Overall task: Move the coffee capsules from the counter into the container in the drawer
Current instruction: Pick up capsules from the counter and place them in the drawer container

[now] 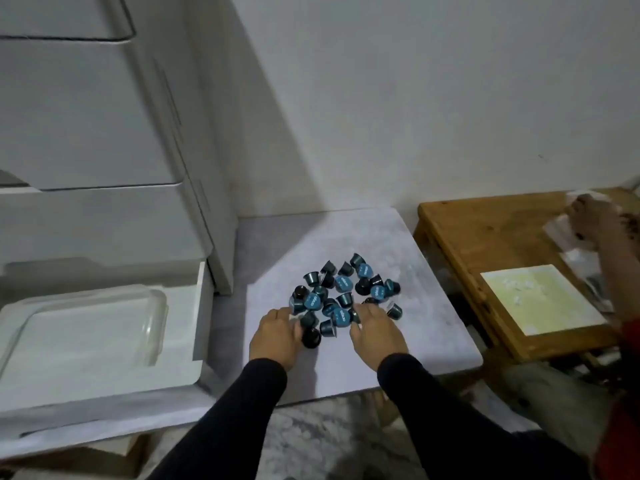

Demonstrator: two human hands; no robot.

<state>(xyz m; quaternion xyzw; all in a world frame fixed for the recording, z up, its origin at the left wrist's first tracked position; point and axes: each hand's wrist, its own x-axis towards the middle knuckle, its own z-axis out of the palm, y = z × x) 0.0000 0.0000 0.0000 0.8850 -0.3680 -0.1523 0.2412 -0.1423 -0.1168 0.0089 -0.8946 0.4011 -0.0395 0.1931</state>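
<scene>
A pale grey marbled counter [398,258] sits in the corner of a plain white-walled room, its left edge against a tall white drawer unit [104,133]. The coffee capsules [343,294], dark and teal-blue, lie in a loose heap near the middle of the counter, a little toward its front edge. The left hand [277,336] rests palm down at the heap's front-left side, fingers spread apart and touching the nearest dark capsules, not closed on any. The right hand [375,332] lies at the front-right side, fingers likewise loosely apart over the capsules there; whether any capsule is pinched beneath it cannot be told. Both arms wear dark sleeves.

Left of the counter the lowest drawer [199,306] stands pulled out, and a clear container [152,323] with rounded corners sits inside it, holding no capsules. Right of the counter, just apart from its right edge, stands a wooden table [485,237] carrying a pale yellow-green sheet [540,299]. Another person's hand [588,220] handles clear plastic wrapping at that table's far right corner
</scene>
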